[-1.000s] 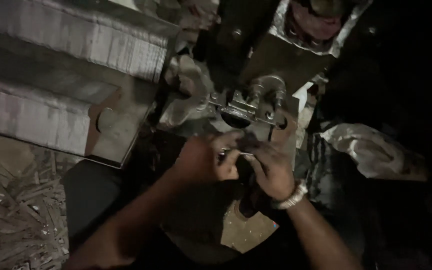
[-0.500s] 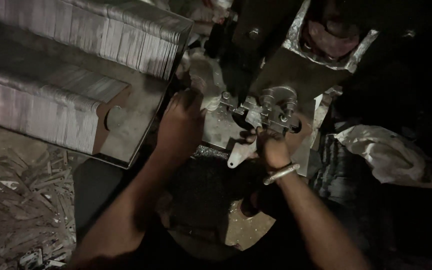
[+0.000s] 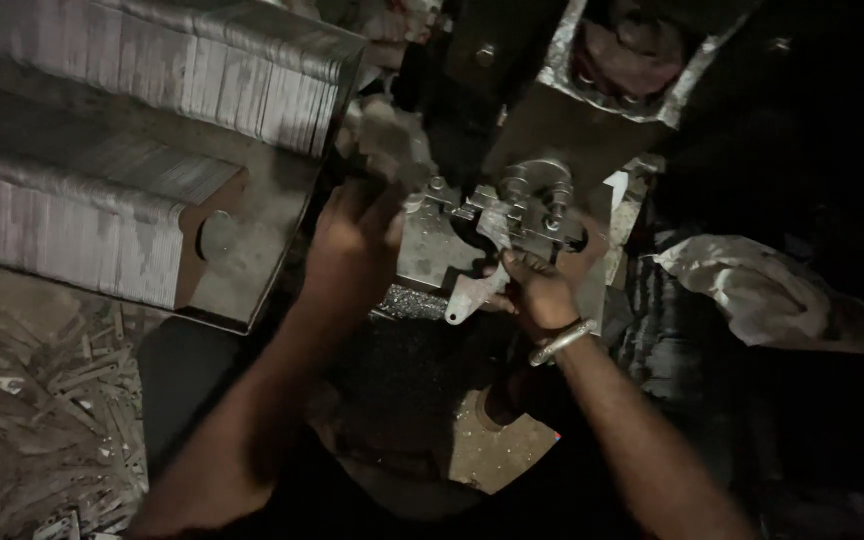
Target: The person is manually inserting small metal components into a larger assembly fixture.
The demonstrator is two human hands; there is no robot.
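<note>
My right hand (image 3: 537, 292), with a metal bangle at the wrist, grips a small flat metal piece (image 3: 472, 296) just below the bolted die fixture (image 3: 522, 210) of a press. The piece points down and to the left with a small hole at its tip. My left hand (image 3: 352, 245) reaches up to the left side of the fixture block, next to a stack of flat metal blanks (image 3: 222, 250). It is blurred, and what its fingers hold is hidden.
Long stacks of thin metal sheets (image 3: 132, 70) fill the upper left. Metal scrap strips (image 3: 32, 420) litter the floor at lower left. A crumpled white cloth (image 3: 762, 295) lies at right. A metal plate (image 3: 502, 450) sits below the hands. The dark press frame (image 3: 632, 80) rises above.
Both hands were together over the small piece a second ago. My left hand has since moved up and left to the stack by the fixture; my right hand stays under the die.
</note>
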